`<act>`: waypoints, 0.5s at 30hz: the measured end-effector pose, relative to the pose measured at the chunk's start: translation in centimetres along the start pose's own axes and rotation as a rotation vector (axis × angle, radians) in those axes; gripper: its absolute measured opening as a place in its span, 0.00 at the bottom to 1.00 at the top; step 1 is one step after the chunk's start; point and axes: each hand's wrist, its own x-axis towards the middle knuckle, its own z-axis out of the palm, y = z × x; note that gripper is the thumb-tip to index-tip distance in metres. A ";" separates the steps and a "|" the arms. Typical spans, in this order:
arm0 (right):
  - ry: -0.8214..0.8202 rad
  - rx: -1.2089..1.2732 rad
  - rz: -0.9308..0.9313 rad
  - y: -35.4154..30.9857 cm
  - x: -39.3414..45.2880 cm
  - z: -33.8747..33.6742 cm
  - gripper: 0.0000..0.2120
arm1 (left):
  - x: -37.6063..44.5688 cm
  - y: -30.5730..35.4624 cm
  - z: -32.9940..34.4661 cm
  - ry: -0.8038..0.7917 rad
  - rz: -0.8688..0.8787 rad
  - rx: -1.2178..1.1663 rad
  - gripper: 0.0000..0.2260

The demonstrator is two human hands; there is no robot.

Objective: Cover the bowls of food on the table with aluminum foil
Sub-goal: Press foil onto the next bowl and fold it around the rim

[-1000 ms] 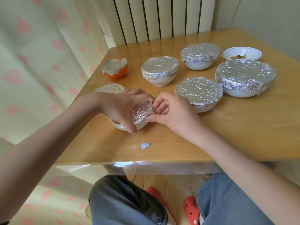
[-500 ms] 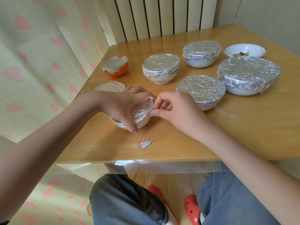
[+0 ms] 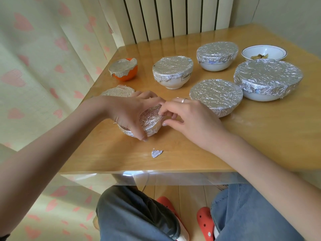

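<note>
Both hands grip one small foil-wrapped bowl [image 3: 150, 121] near the worktop's [image 3: 260, 145] front edge: left hand [image 3: 128, 113] cupping it, right hand [image 3: 187, 119] pinching its foil rim. Largest covered bowl [image 3: 267, 80] sits right; an uncovered bowl [image 3: 264, 53] holds food scraps behind it.

A home dining corner: wooden table [image 3: 260, 136], heart-print curtain [image 3: 34, 66], radiator [image 3: 173, 16].

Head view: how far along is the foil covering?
Done: six foil-topped bowls, including the orange bowl and the large white bowl. In hand: left hand holds a small foil-wrapped bowl while right hand pinches its edge. Left: the uncovered white bowl.
</note>
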 end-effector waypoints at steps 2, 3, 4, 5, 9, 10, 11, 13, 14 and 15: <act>0.034 -0.007 -0.031 0.3 0.2 0.2 0.06 | -0.1 0.1 -0.1 -0.010 -0.007 0.002 0.33; 0.051 -0.024 -0.052 0.4 0.3 0.3 0.04 | -0.2 0.2 -0.1 -0.013 -0.009 0.005 0.33; 0.057 -0.041 -0.072 0.4 0.4 0.3 0.03 | -0.2 0.3 -0.1 -0.017 -0.009 0.006 0.33; 0.053 -0.052 -0.089 0.5 0.5 0.3 0.03 | -0.2 0.4 -0.1 -0.022 -0.008 0.005 0.33; 0.012 -0.091 -0.180 0.8 0.9 0.0 0.04 | -0.2 0.5 -0.1 -0.032 -0.015 0.002 0.32; -0.004 -0.112 -0.208 0.9 1.1 -0.1 0.04 | -0.2 0.4 -0.1 -0.034 -0.020 0.002 0.32; -0.017 -0.135 -0.239 0.9 1.2 -0.2 0.04 | -0.2 0.3 -0.1 -0.031 -0.023 0.004 0.32; -0.034 -0.178 -0.287 0.9 1.5 -0.5 0.05 | -0.1 0.1 -0.1 -0.021 -0.033 0.007 0.32; -0.040 -0.208 -0.304 0.9 1.7 -0.7 0.06 | -0.1 0.0 -0.1 -0.015 -0.038 0.016 0.33; -0.044 -0.241 -0.323 0.8 1.8 -0.9 0.07 | 0.0 -0.1 -0.1 -0.010 -0.045 0.029 0.34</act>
